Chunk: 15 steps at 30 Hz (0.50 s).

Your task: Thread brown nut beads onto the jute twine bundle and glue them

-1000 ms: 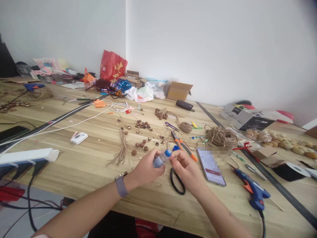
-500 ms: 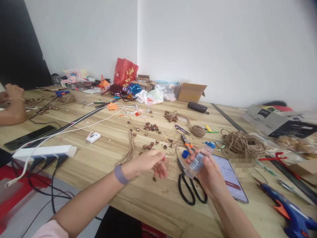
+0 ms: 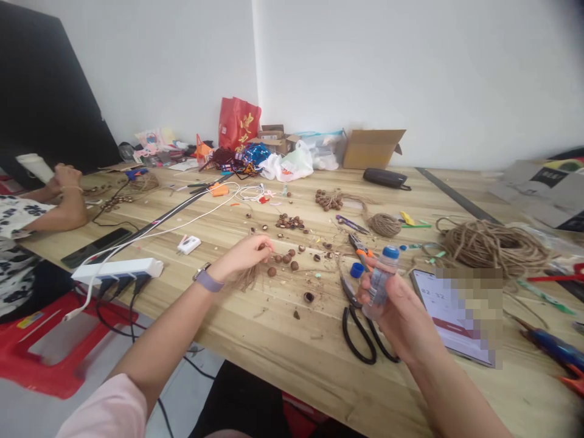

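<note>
My right hand (image 3: 401,307) is wrapped round a small clear plastic bottle (image 3: 378,283) with a blue top, held upright above the black-handled scissors (image 3: 360,344). My left hand (image 3: 249,252) reaches over a bundle of cut twine (image 3: 246,278), its fingertips pinched together. A bit of brown shows at those fingertips; whether it is a nut or twine I cannot tell. Just right of the left hand lie several round brown nuts (image 3: 287,258). A hollow half shell (image 3: 309,297) sits nearer me. Beside the bottle are a blue cap (image 3: 356,270) and orange-handled pliers (image 3: 360,246).
A phone (image 3: 456,322) and a twine coil (image 3: 497,246) lie right, with a blue glue gun (image 3: 554,350) at the edge. A white power strip (image 3: 118,269) with cables stands left. Another person's hands (image 3: 68,179) are at far left. Boxes and bags line the wall.
My left hand has moved left and away from me to the twine bundle, and its fingers have closed. The bottle in my right hand has turned from tilted to upright. The view has shifted.
</note>
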Available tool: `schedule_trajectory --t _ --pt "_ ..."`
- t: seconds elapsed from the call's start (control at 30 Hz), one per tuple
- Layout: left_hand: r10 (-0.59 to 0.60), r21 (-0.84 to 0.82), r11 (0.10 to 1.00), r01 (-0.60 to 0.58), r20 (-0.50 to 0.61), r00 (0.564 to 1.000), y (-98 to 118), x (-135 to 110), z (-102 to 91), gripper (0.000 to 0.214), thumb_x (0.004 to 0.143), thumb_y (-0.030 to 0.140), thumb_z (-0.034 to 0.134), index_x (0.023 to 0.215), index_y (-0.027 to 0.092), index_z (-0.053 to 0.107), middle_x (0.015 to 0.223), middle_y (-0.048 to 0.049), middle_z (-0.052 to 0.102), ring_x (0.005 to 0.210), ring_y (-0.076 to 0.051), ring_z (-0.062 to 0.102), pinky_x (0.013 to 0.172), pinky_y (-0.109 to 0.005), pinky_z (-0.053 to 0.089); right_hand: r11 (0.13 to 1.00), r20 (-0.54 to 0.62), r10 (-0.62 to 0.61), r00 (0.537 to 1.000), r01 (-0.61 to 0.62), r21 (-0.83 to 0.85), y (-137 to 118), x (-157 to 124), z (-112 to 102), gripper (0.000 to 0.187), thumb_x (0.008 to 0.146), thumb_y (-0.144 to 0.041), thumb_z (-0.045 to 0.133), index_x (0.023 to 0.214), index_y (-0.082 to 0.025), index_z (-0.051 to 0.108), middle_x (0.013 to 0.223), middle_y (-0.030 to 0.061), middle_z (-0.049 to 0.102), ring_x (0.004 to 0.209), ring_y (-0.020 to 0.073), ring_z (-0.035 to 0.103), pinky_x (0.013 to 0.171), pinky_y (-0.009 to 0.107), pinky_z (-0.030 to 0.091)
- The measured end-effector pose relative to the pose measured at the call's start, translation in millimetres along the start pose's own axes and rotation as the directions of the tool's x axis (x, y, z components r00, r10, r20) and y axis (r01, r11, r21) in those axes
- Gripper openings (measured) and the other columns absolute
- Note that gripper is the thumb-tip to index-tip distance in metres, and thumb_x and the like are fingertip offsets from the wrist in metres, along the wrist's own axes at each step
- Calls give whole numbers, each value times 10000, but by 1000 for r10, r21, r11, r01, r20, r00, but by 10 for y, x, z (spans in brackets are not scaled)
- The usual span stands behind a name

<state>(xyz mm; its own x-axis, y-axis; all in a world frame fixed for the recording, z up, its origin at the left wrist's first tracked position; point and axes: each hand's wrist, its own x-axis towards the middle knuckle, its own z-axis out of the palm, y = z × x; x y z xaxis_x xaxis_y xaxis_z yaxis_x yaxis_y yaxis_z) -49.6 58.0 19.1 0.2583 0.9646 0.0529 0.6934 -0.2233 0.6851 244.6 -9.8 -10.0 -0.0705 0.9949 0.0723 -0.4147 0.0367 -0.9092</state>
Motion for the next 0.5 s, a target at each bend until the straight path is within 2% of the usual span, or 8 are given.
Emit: schedule_trajectory --t 0.17,0.27,0.33,0.4,0.47,0.5 --pt "53 335 939 -82 93 994 -116 -75 -12 160 808 275 510 825 177 635 699 -14 641 635 -151 555 581 -243 371 996 41 75 996 -73 -53 42 -2 14 420 704 -550 705 1034 -290 685 770 8 574 600 112 532 535 241 444" --pt "38 435 899 -59 57 998 -88 -126 -49 180 833 243 464 838 180 633 743 -30 665 683 -165 579 603 -249 379 994 41 92 995 -89 -67 43 -2 16 427 698 -556 707 1024 -281 687 758 7 570 590 109 527 527 239 439" --pt "17 507 861 -22 15 1000 60 -197 -60 192 838 226 442 841 173 627 790 -56 679 730 -186 598 624 -266 395 994 43 93 995 -91 -60 31 1 14 428 691 -557 711 1013 -276 687 749 5 569 575 108 519 521 241 442" --pt "17 595 803 -31 30 999 316 -304 -44 208 847 218 428 816 171 628 776 -83 680 730 -211 614 633 -292 413 995 39 89 995 -87 -43 12 6 10 433 680 -555 719 1005 -270 686 736 1 566 562 108 511 516 242 446" --pt "82 531 833 -156 159 984 618 -433 12 194 840 211 461 741 175 623 704 -99 661 711 -243 620 655 -338 434 996 20 83 996 -82 -19 -3 14 3 436 665 -548 732 991 -262 687 724 0 562 552 110 503 505 245 444" --pt "112 408 892 -195 217 970 758 -498 57 160 804 179 518 672 180 608 667 -103 646 723 -259 620 680 -360 443 996 8 83 997 -83 -10 -5 21 -3 433 660 -542 736 985 -259 688 719 1 561 546 113 499 497 249 443"
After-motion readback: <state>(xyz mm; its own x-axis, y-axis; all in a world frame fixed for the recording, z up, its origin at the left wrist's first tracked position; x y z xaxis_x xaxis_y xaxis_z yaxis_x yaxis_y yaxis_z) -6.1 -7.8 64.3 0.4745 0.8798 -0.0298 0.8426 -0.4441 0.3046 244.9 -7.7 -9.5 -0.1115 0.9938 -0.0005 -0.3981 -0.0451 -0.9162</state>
